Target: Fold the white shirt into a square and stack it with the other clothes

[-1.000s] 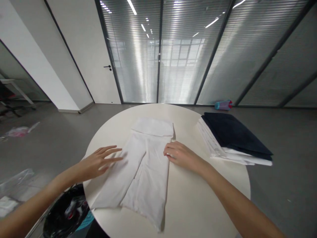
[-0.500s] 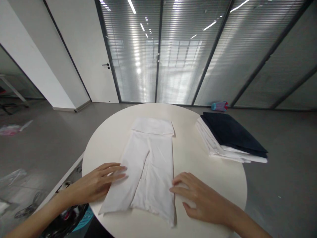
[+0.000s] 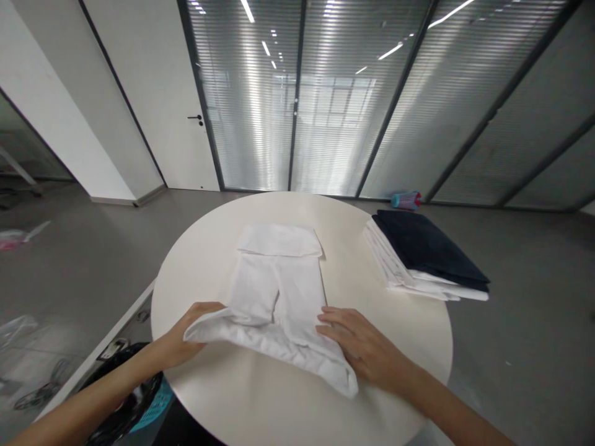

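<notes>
A white folded garment [image 3: 297, 297] lies on the round table, its far end turned over in a straight band. The near edge is lifted off the tabletop and bends upward in a wrinkled fold. At its near left corner, my left hand [image 3: 183, 337] is closed on the cloth, with the fingers partly hidden by it. On the near right side, my right hand [image 3: 360, 341] has its fingers over the top of the cloth and grips that edge; its thumb is hidden beneath.
A stack of folded white cloth [image 3: 383, 263] topped by a dark navy folded piece [image 3: 427, 248] sits at the right of the white round table [image 3: 195, 248]. A blue bin with a black bag [image 3: 153, 402] stands below left. On the floor beyond is a blue and red object [image 3: 405, 200].
Both hands have taken hold of the garment's near corners. Its near edge, flat before, is now raised and folding away from me.
</notes>
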Demonstrator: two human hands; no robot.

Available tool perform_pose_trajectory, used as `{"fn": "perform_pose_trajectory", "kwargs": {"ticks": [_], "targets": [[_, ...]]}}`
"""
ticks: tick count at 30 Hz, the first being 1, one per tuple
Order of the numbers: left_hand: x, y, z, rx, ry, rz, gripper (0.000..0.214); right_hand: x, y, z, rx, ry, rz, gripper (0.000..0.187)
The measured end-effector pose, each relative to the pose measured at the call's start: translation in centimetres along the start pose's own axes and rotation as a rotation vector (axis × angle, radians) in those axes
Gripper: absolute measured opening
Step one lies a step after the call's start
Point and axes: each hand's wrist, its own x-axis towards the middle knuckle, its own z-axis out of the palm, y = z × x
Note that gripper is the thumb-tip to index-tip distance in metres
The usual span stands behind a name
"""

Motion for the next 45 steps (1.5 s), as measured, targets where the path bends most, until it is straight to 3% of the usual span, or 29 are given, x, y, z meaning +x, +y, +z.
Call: {"fn": "perform_pose_trajectory", "kwargs": {"ticks": [3, 7, 11, 16, 20, 24, 28, 31, 34, 37, 39, 43, 45], "targets": [[1.4, 1.7, 0.3, -0.077, 0.114, -0.163, 0.053, 1.4, 1.3, 0.2, 0.172, 0.024, 0.157, 0.028], [5.8, 3.9, -0.1, -0.374, 0.13, -0.408, 0.066, 4.8, 2.7, 0.6, 0.435, 0.123, 0.648, 0.04], [9.8, 2.9, -0.4, -0.781, 0.055, -0.584, 0.06, 8.0, 3.7, 0.9, 0.615, 0.045, 0.962, 0.015], [11.4, 0.9, -0.4, -1.013, -0.026, -0.64, 0.065, 8.9, 4.4, 0.7, 0.659, 0.011, 1.039, 0.008], [11.4, 1.2, -0.8, -1.04, -0.088, -0.625, 0.085, 8.9, 4.5, 0.4, 0.671, -0.04, 1.095, 0.013], [11.8, 2.4, -0.9, -0.92, -0.008, -0.63, 0.11, 9.3, 4.2, 0.0, 0.731, -0.06, 1.154, 0.021], [12.0, 3.0, -0.6, -0.819, 0.099, -0.587, 0.117, 9.5, 4.0, 0.0, 0.654, 0.002, 1.14, 0.037], [12.1, 2.5, -0.2, -0.745, 0.123, -0.467, 0.11, 10.0, 4.8, 0.0, 0.535, 0.1, 1.011, 0.047], [12.4, 1.2, 0.0, -0.535, 0.144, -0.337, 0.097, 11.0, 5.9, 0.2, 0.317, 0.171, 0.889, 0.05], [12.9, 0.0, 0.1, -0.237, 0.166, -0.245, 0.086, 11.7, 6.7, 0.8, 0.124, 0.145, 0.86, 0.049], [13.1, -0.2, 0.0, -0.043, 0.17, -0.263, 0.082, 11.7, 6.6, 1.2, 0.038, 0.121, 0.86, 0.045], [12.4, 1.7, -0.1, 0.391, 0.189, -0.348, 0.07, 11.2, 5.3, 1.3, -0.26, 0.091, 0.834, 0.032], [11.8, 3.2, 0.0, 0.592, 0.282, -0.246, 0.057, 11.1, 4.3, 1.2, -0.41, 0.139, 0.728, 0.026]]}}
